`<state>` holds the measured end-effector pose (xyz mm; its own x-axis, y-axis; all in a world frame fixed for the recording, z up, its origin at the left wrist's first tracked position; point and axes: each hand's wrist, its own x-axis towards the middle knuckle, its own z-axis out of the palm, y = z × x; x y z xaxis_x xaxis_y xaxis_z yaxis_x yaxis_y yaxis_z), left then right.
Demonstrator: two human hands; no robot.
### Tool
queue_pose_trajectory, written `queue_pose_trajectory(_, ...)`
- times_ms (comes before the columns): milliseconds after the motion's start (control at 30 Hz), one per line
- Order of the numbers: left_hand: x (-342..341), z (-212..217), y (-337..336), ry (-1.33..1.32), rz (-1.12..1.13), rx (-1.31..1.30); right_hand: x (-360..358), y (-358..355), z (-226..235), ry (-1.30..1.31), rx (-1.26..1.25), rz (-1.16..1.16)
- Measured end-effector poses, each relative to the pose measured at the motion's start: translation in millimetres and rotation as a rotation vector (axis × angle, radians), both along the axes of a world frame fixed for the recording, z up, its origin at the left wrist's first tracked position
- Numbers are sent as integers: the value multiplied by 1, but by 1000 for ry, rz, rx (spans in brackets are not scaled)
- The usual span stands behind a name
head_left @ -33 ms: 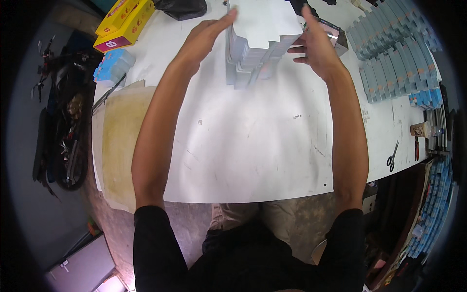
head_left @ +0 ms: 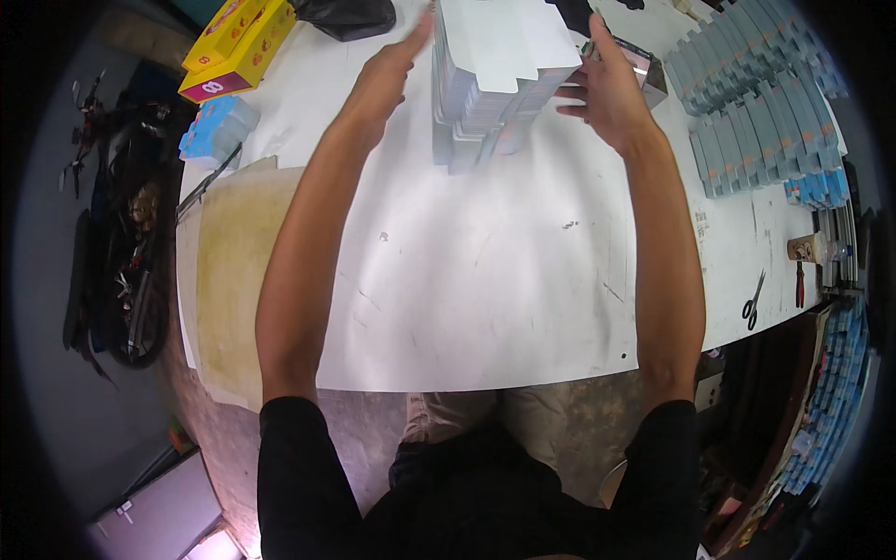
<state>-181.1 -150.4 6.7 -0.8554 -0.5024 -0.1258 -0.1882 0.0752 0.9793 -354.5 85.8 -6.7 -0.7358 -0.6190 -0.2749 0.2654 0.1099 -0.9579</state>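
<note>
A tall stack of white die-cut card blanks (head_left: pixel 509 42) stands on the white table (head_left: pixel 485 280) at the far middle, its notched edges facing me. My left hand (head_left: pixel 385 79) is at the stack's left side, fingers stretched forward and apart from the card, or nearly so. To the right of the stack is my right hand (head_left: pixel 611 98), thumb up and fingers spread toward its side. Whether those fingertips touch the card, I cannot tell. Neither hand grips anything. The far end of the stack is cut off by the frame's top edge.
Yellow boxes (head_left: pixel 238 47), a blue-and-white bundle (head_left: pixel 219 129) and a black bag (head_left: pixel 350 17) lie far left. A yellowed sheet (head_left: pixel 238 229) covers the left edge. On the right are rows of folded grey-blue cartons (head_left: pixel 765 135), scissors (head_left: pixel 752 303) and a cup (head_left: pixel 803 248).
My left hand has drawn back slightly to the left from the stack's edge. My right hand has shifted slightly to the right. The stack looks unmoved.
</note>
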Motion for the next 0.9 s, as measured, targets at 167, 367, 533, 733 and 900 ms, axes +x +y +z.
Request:
queue_pose_trajectory(167,-28,-66,-6,140,90,265,37,-52,-27,-97,-432,-91)
queue_pose_trajectory(367,-33,-73,14,289,10,414,55,-61,-36,-15,-494,-85)
queue_pose_trajectory(533,-32,-81,14,275,22,440,52,-60,-44,-37,-442,-102)
queue_pose_trajectory(733,-26,-75,12,236,41,440,60,-65,-23,-44,-391,-75)
queue_pose_trajectory(900,-25,-87,5,329,96,508,64,-73,-25,31,-347,-39)
